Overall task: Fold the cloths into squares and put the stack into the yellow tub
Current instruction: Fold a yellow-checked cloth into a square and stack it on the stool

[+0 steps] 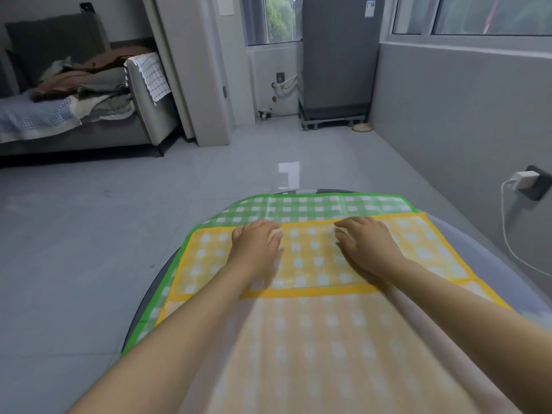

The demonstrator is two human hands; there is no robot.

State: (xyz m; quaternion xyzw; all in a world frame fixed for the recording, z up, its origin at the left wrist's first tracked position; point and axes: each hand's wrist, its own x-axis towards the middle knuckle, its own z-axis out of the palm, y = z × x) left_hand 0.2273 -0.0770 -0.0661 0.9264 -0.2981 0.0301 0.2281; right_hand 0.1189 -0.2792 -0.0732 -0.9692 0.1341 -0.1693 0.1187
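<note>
Cloths on the surface (466,234), lower centre of the frame: yellow checked cloth (313,264) lies over green checked cloth (298,206), green showing along the far edge and down the left side. Yellow cloth has a folded-over panel; its yellow border runs side to side across the frame just below the wrists, so the long axis of the panel lies left to right.

Left hand (257,243) and right hand (363,242) both rest palm down on the folded panel, near its far edge, set apart with bare cloth between them. Fingers of both hands lie loosely extended and a little bent onto the fabric, gripping nothing; judged to be pressing or smoothing the fold. Image is blurred toward the bottom, so the near part of the cloth is unclear.

Next fold probably turns on the panel's ends: left end lies nearer the left hand, right end nearer the right hand.

Containers: yellow tub not in view. Small round dish (362,127) on the floor at upper right; contents cannot be told.
</note>
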